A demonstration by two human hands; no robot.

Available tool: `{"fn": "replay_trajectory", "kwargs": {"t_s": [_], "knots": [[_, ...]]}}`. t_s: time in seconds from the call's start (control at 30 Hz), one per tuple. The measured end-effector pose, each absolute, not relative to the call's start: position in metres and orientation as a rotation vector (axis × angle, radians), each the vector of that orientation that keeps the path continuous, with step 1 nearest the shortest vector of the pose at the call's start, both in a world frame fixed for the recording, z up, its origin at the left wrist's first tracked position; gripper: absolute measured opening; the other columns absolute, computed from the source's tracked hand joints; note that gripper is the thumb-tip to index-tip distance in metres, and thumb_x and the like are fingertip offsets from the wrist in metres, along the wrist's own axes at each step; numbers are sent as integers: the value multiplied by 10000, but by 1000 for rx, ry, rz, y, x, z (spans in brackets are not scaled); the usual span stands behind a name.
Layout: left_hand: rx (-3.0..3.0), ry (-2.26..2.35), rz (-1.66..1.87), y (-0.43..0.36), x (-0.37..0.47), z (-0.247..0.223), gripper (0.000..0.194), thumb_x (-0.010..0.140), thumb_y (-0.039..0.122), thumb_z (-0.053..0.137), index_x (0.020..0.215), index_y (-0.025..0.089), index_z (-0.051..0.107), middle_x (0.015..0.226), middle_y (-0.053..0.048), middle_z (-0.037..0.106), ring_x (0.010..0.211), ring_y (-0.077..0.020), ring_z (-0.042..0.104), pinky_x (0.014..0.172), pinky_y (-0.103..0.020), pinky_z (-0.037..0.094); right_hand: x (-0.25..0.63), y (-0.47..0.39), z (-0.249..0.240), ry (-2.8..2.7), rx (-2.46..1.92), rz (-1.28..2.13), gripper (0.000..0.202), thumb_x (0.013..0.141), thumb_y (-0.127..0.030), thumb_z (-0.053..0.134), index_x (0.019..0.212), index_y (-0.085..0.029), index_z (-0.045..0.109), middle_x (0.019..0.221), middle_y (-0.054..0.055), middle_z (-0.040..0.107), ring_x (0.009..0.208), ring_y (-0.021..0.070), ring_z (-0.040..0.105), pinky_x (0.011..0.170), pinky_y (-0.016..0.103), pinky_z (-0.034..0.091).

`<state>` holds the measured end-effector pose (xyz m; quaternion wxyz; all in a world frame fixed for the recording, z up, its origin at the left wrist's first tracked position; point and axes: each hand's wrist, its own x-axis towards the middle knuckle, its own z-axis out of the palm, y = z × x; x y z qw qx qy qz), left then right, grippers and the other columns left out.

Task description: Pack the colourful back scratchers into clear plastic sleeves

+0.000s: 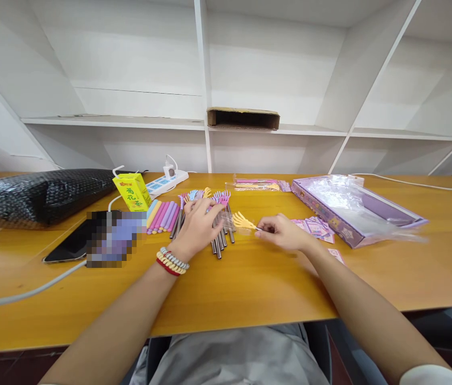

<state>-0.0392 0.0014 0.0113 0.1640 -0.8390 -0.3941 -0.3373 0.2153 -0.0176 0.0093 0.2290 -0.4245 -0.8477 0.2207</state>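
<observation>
My right hand (pixel 282 231) is closed in a pinch on the dark stem of a yellow hand-shaped back scratcher (pixel 243 220), whose fingers point left. Clear plastic film (pixel 226 218) stretches from around the yellow piece to my left hand (pixel 197 224). That left hand has its thumb and index finger at the film, and its other fingers reach over a pile of back scratchers. Pink (pixel 223 199), blue and purple hand-shaped heads stick out behind it. Silver metal rods (pixel 218 247) lie beneath. Left of the pile, pink, purple, yellow and blue tube handles (pixel 165 215) lie in a row.
A purple box (pixel 330 216) with clear plastic stands at right, beside printed cards (pixel 317 228). Packed scratchers (pixel 260 184) lie at the back. At left are a yellow drink carton (pixel 133 191), power strip (pixel 165 183), phone (pixel 71 240), cable and black-wrapped parcel (pixel 37 197).
</observation>
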Motion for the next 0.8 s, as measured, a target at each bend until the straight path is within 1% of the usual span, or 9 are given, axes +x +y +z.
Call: {"fn": "replay_trajectory", "kwargs": {"t_s": [0.1,0.23,0.3,0.37,0.43,0.5,0.57,0.7,0.8], "knots": [[-2405,-1082,-939,1,-38,11,254,792,183,511,1029,180,603,991,-95,588,974,-245,524,875,-427,285,215,-17,11,-2347,-1107,614,311,858,-418,458,821,-162,630,641,-12,562,562,94,438,547,218,322],[-2406,-1079,-896,-1,-36,11,255,795,190,511,1035,186,599,997,-99,593,966,-255,529,870,-439,285,213,-15,11,-2373,-1042,537,359,885,-421,412,793,-176,659,677,7,601,604,114,478,600,235,348],[-2399,-1088,-873,-2,-36,11,262,801,198,504,1047,186,592,1013,-106,589,981,-264,525,867,-446,283,213,-14,10,-2342,-1091,502,335,876,-426,433,895,-185,664,705,18,624,612,123,507,609,244,358],[-2394,-1091,-856,-2,-35,10,271,801,196,501,1058,186,586,1019,-107,586,998,-271,519,865,-451,281,214,-14,7,-2292,-1188,475,369,854,-443,470,1075,-185,616,718,26,636,610,132,527,606,252,365],[-2399,-1089,-850,-2,-34,10,284,797,179,495,1068,191,580,1016,-105,584,1009,-272,515,868,-453,278,214,-14,4,-2254,-1259,462,463,834,-448,502,1205,-174,528,722,29,639,618,142,537,611,262,373],[-2421,-1082,-847,-2,-33,10,298,792,159,490,1075,197,575,1013,-104,584,1009,-268,515,873,-455,276,214,-14,1,-2231,-1267,465,507,828,-426,516,1264,-172,466,772,40,652,666,151,553,653,277,391],[-2446,-1074,-836,-2,-31,9,305,785,147,494,1074,198,573,1008,-103,588,1004,-264,517,874,-455,276,211,-14,-2,-2202,-1257,478,530,830,-398,520,1306,-189,417,884,58,665,726,158,569,708,297,407],[-2476,-1059,-797,-3,-29,9,340,763,143,529,1099,181,567,1010,-112,593,1000,-264,518,865,-450,279,203,-15,-7,-2154,-1206,529,527,842,-369,503,1332,-217,383,1105,87,626,785,160,592,729,308,433],[-2490,-1048,-791,-4,-27,8,362,761,153,543,1122,170,563,1028,-124,591,1008,-271,518,874,-453,280,195,-17,-9,-2139,-1154,567,413,852,-337,487,1239,-194,495,1095,83,634,823,160,596,738,297,438]]}}
